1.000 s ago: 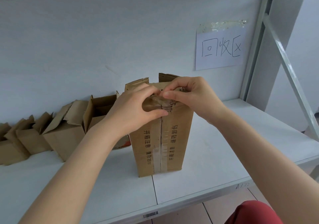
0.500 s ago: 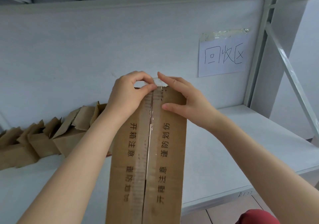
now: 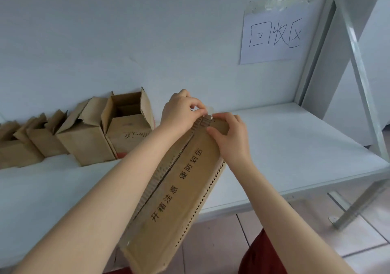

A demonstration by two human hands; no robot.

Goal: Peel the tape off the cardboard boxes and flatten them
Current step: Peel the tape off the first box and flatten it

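A white shelf [image 3: 295, 147] carries a row of open boxes [image 3: 88, 138] at back left. Both my forearms reach forward along the long cardboard box [image 3: 179, 199], tilted over the shelf's front edge. My right hand [image 3: 231, 138] grips its far end; my left hand [image 3: 181, 113] pinches the tape [image 3: 209, 110] there
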